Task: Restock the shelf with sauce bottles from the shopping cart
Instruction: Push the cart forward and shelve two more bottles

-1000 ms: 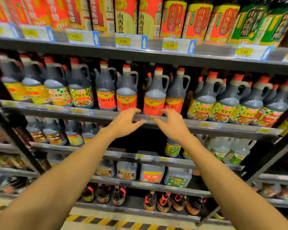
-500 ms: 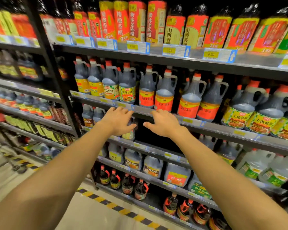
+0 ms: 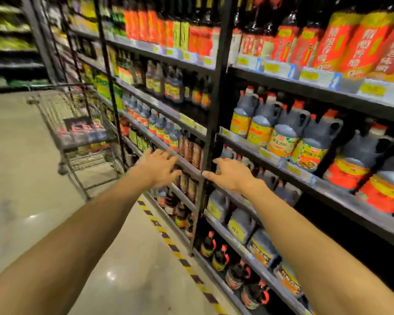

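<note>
The sauce bottles (image 3: 82, 130) I am to shelve sit in the shopping cart (image 3: 77, 123), a dark cluster with red caps down in its wire basket (blurred, so I cannot count them or read a label). The cart stands in the aisle to my left, close against the shelving and well apart from both my hands.

My left hand (image 3: 158, 170) is stretched out in front of me with the fingers spread and relaxed, gripping nothing; it hovers at the front edge of a shelf (image 3: 187, 165), and whether it touches the rail I cannot tell. My right hand (image 3: 231, 175) is also released and holds nothing, palm down, its fingers pointing left toward the black upright post (image 3: 216, 110) that divides the two bays. Its fingertips come just beside that post.

To the right of the post, big dark jugs (image 3: 289, 130) with handles and red caps stand in a row on the shelf above my right hand, wearing yellow, green and red labels. Above them runs a row of tall bottles with red labels (image 3: 341, 42), with price tags (image 3: 309, 76) along the rail beneath. Lower shelves carry squat jugs and small dark bottles. A yellow-and-black striped line (image 3: 182, 260) runs along the pale floor (image 3: 32, 201) at the shelving's foot.
</note>
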A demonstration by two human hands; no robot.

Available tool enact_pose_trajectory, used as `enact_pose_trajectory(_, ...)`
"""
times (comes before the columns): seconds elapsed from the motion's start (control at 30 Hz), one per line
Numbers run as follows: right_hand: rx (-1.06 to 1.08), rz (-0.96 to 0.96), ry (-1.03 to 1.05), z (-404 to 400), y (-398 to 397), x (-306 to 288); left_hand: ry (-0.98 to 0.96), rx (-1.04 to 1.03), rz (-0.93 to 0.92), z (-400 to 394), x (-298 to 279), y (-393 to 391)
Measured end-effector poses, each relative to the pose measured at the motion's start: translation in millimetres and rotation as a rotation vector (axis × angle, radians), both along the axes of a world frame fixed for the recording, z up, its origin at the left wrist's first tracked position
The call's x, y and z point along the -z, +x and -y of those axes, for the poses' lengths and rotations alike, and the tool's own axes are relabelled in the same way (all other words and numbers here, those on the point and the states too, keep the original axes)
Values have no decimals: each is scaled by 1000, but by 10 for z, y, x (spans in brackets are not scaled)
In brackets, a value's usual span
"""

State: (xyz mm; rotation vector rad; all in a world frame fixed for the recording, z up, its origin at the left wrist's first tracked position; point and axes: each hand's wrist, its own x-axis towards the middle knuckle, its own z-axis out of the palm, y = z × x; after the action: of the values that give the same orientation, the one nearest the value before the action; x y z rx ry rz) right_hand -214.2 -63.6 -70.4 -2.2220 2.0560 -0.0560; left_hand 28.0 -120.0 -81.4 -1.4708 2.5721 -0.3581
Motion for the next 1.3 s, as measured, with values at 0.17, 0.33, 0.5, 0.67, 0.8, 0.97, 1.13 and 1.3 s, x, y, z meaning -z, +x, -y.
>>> enact_pose_trajectory(0.17,-134,-61,5,872,1128,143,7,-139,-40,581,146,1228)
enact_pose_trajectory(0.33,-224,-43,27,1589,2061,236,52,-285,-56,940,241,2215)
enact_pose_trajectory(0.5,-329,-61,64,2240,2812,262,72,-404,-61,1364,420,3008)
enact_pose_trajectory(0.67,-396,-76,77,3069,3327,359,87,-485,-70,1983,594,3507)
enact_pose_trajectory(0.8,-411,-61,82,3855,3685,509,73,-545,-81,2627,692,3798)
enact_pose_trajectory(0.97,-421,-52,98,4935,4021,765,105,-612,-88,3557,732,4094)
enact_pose_trajectory(1.13,-433,-31,160,5925,4353,859,108,-676,-103,4449,677,4424)
enact_pose_trajectory(1.3,-473,-32,167,6709,4685,917,137,-652,-65,5074,716,4629)
